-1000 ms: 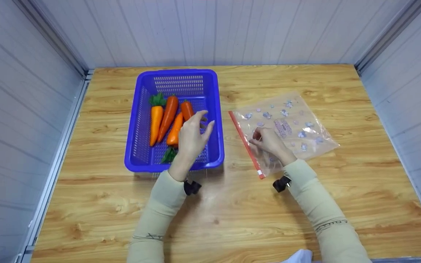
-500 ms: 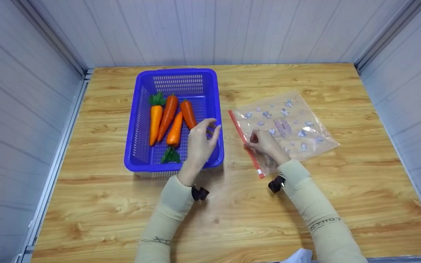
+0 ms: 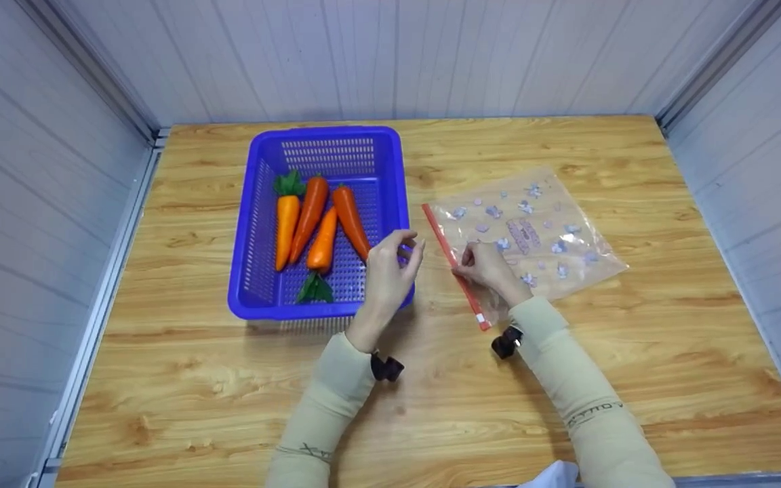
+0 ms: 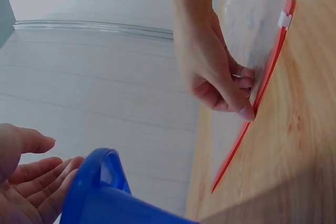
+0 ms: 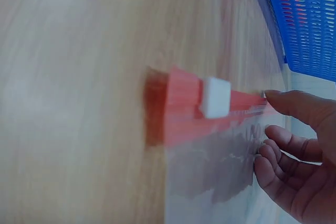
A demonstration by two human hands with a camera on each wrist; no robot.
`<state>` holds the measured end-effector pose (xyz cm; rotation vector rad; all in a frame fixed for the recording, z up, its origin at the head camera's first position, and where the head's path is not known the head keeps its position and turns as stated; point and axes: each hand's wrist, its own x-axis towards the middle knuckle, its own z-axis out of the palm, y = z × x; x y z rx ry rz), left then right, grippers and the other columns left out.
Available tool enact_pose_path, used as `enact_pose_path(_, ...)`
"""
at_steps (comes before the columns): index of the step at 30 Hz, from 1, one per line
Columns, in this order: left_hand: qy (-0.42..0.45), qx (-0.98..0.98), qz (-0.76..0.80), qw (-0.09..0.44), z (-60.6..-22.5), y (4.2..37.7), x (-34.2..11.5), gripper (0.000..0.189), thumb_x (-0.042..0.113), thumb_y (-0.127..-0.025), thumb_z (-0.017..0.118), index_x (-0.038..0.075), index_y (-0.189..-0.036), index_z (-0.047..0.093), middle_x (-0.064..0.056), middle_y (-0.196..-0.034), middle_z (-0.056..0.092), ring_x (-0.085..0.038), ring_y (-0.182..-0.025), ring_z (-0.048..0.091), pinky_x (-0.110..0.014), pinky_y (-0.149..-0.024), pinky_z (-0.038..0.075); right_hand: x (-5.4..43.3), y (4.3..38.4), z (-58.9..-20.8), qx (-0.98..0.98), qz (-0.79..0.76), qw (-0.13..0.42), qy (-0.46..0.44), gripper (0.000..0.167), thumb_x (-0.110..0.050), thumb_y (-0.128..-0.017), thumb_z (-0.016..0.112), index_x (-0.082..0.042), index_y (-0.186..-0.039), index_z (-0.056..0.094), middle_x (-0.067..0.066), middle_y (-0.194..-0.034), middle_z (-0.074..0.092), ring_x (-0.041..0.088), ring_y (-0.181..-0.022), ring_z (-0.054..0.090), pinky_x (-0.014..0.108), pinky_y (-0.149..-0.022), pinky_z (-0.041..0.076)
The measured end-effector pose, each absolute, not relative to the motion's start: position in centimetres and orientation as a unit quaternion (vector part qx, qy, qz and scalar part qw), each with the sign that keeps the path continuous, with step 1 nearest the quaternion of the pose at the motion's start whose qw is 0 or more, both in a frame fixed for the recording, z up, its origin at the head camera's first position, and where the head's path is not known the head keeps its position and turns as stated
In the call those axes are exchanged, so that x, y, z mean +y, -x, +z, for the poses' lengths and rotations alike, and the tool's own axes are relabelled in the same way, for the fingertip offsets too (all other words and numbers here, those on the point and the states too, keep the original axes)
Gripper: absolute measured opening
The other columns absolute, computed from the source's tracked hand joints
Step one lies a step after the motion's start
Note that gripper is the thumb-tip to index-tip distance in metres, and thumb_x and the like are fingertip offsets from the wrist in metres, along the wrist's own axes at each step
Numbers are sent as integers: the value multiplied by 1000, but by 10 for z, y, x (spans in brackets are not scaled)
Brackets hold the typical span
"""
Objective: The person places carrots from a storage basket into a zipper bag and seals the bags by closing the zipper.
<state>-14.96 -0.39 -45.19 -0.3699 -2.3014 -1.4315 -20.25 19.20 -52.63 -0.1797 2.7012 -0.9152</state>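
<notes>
In the head view my left hand (image 3: pixel 390 271) hovers over the right edge of a blue plastic basket (image 3: pixel 323 312), fingers loosely bent and holding nothing. Several carrots lie in the basket, among them an orange carrot (image 3: pixel 287 230) with green leaves and a darker carrot (image 3: pixel 351 220) whose tip reaches my left hand. A clear printed zip bag (image 3: pixel 553 224) lies flat at the right. My right hand (image 3: pixel 489 270) is at the bag's red zip strip (image 3: pixel 439 234). Its thumb touches the strip, apart from the loosely curled fingers in the right wrist view (image 5: pixel 299 153).
A white slider (image 5: pixel 216 98) sits at the near end of the red strip. The wooden table (image 3: pixel 180 379) is bounded by pale panel walls (image 3: pixel 431 61). Something white (image 3: pixel 553 474) shows at the near edge.
My left hand has moved right and nearer, from over the carrots to the basket's right edge. My right hand has moved left from over the bag to its red strip.
</notes>
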Motion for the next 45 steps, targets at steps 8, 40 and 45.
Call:
enact_pose_path(8,136,-813,-534,190,-460,144,6,12,5,-81,61,-5,-88,62,-9,-73,62,-15,-60,58,-21,-52,48,182,200,-526,938,-312,148,35,10,-11,-79,61,-2,-79,56,7,-71,54,15,-61,50,23,-51,41)
enact_pose_path(40,172,-816,-535,136,-474,133,33,13,4,-82,59,-5,-91,61,-11,-81,61,-16,-65,60,-16,-55,48,203,185,-504,897,-437,40,42,9,0,-79,60,7,-81,57,10,-68,57,6,-52,49,16,-45,42)
enact_pose_path(45,183,-817,-531,132,-476,132,37,15,5,-82,59,-6,-92,60,-13,-85,60,-17,-67,60,-19,-55,49,204,178,-495,884,-466,23,40,9,0,-79,61,8,-81,58,10,-68,57,8,-50,50,18,-44,45)
